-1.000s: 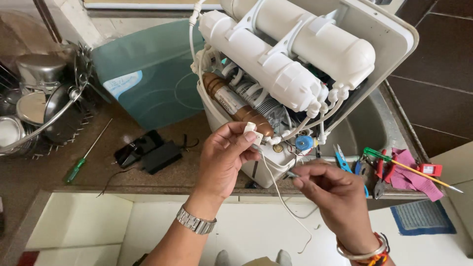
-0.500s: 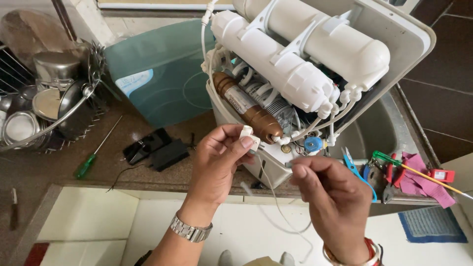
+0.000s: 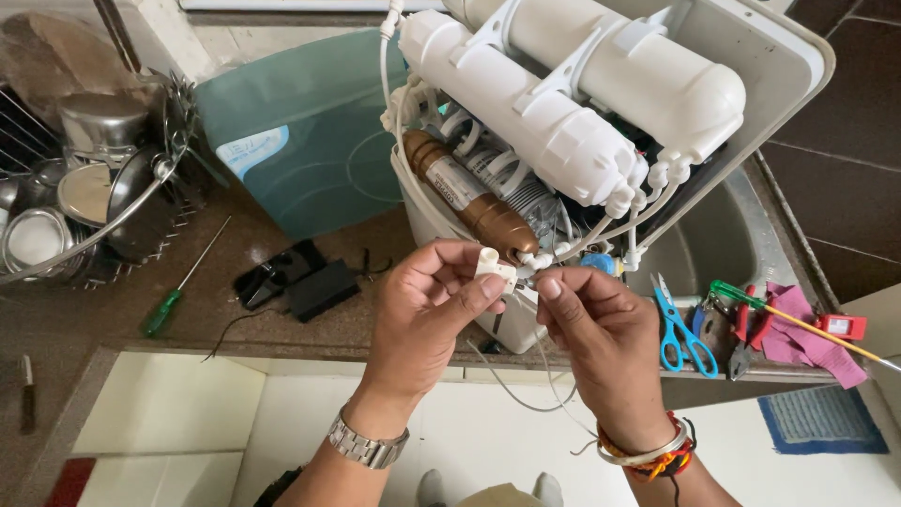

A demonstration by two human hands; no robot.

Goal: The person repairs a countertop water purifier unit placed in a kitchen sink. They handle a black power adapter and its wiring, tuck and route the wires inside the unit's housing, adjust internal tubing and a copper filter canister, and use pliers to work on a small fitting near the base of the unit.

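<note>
Opened water purifier [image 3: 601, 141] stands on the counter [image 3: 235, 319], white filter housings on top, a brown cartridge [image 3: 474, 202] beneath them, thin white tubes looping out at the front.

Left hand [image 3: 432, 305] pinches a small white fitting [image 3: 495, 265] between thumb and forefinger, just in front of the purifier's lower front edge. Right hand [image 3: 601, 329] is closed on a thin tube [image 3: 540, 272], fingertips meeting the fitting; more tube hangs slack below both hands.

Step in hand, by my reading: seating the tube end in the fitting. To do it well:
- keep the fitting still with the left hand, port facing the tube;
- grip the tube close to its end so it does not buckle;
- push straight, no twisting or angling;
- mind the slack loop so it does not snag or kink.

Whether the tube end is already inside cannot be told; the fingers cover the joint.

Right of the purifier: blue scissors [image 3: 678, 329], pliers, pink cloth. Left of it: green screwdriver [image 3: 178, 286], black adapter [image 3: 291, 282], dish rack with steel vessels.
</note>
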